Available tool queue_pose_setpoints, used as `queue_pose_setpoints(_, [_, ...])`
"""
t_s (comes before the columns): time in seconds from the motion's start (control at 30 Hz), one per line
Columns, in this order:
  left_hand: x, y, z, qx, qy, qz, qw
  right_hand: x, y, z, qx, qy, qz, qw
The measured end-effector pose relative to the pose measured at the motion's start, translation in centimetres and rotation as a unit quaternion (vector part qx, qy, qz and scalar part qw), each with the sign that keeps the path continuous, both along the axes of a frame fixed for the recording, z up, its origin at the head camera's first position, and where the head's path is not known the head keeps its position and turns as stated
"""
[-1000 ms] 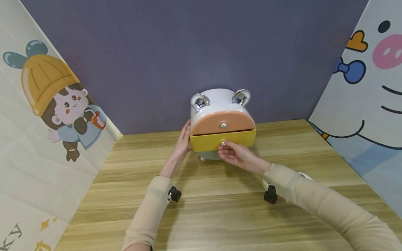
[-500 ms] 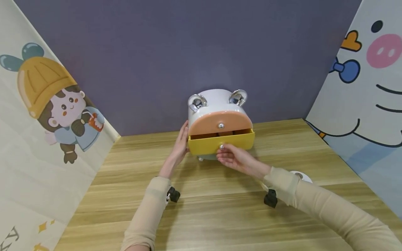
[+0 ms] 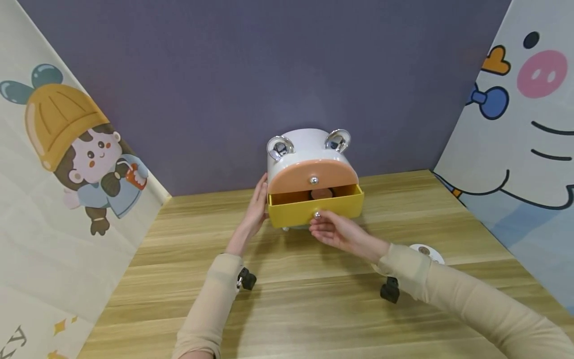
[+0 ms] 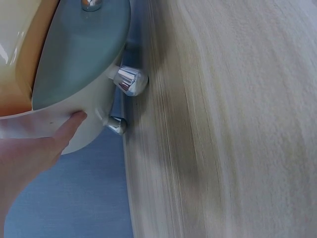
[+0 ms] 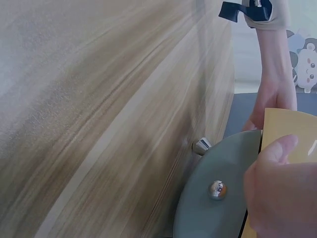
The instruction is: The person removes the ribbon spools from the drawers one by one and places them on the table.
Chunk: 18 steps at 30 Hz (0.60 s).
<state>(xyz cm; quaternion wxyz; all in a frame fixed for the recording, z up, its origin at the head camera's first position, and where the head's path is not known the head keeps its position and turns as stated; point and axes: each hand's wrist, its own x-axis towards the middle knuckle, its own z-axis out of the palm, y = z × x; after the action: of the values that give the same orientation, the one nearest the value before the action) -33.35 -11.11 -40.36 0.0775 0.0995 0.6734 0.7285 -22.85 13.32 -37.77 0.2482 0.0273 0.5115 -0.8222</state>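
A small white drawer cabinet point(image 3: 309, 142) with two shiny silver ears stands against the back wall. Its middle yellow drawer point(image 3: 291, 214) is pulled partway out, and a round brown thing point(image 3: 322, 193) shows inside. My right hand point(image 3: 338, 232) pinches the drawer's silver knob point(image 3: 317, 215) between thumb and finger. Flat along the cabinet's left side lies my left hand point(image 3: 257, 207), fingers extended; one fingertip touches the white shell in the left wrist view. The orange top drawer point(image 3: 287, 180) and the grey-green bottom drawer point(image 5: 218, 163) are closed.
On the wooden table point(image 3: 287, 304), a white disc point(image 3: 428, 253) with a brown round mark lies beyond my right sleeve, partly covered by it. A purple-grey wall point(image 3: 287, 65) rises behind the cabinet. Printed cartoon panels flank both sides.
The yellow drawer has slid out toward me, drawn by my right hand on its knob, and its inside has come into view. My left hand has stayed on the cabinet's side.
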Motion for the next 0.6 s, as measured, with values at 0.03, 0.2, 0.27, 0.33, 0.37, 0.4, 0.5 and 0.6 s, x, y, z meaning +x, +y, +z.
queue_pose_setpoints(0.03, [0.0, 0.0, 0.0, 0.0, 0.0, 0.0, 1.0, 0.1, 0.0, 0.0, 0.0, 0.0, 0.001, 1.0])
queue_pose_setpoints(0.2, [-0.1, 0.0, -0.1, 0.001, -0.001, -0.002, 1.0, 0.5, 0.1, -0.1, -0.001, 0.0, 0.006, 1.0])
queue_pose_setpoints(0.27, [-0.1, -0.1, -0.1, 0.0, 0.001, -0.003, 1.0, 0.7, 0.1, -0.1, 0.0, 0.001, 0.008, 1.0])
queue_pose_setpoints(0.33, [-0.1, -0.1, -0.2, 0.001, 0.002, -0.002, 1.0, 0.9, 0.1, -0.1, 0.002, 0.002, 0.011, 1.0])
queue_pose_setpoints(0.37, [-0.1, 0.0, -0.2, 0.001, 0.002, -0.001, 1.0, 1.0, 0.1, -0.1, 0.002, 0.003, 0.011, 1.0])
queue_pose_setpoints(0.4, [-0.2, 0.0, -0.2, 0.002, 0.002, 0.0, 1.0, 1.1, 0.1, -0.1, 0.002, 0.003, 0.011, 1.0])
queue_pose_setpoints(0.5, [-0.2, 0.0, -0.3, 0.004, 0.004, 0.002, 1.0, 1.5, 0.2, -0.1, 0.003, 0.005, 0.015, 1.0])
queue_pose_setpoints(0.6, [-0.1, 0.0, -0.2, 0.004, 0.002, 0.002, 1.0, 1.9, 0.2, -0.1, 0.005, 0.006, 0.018, 1.0])
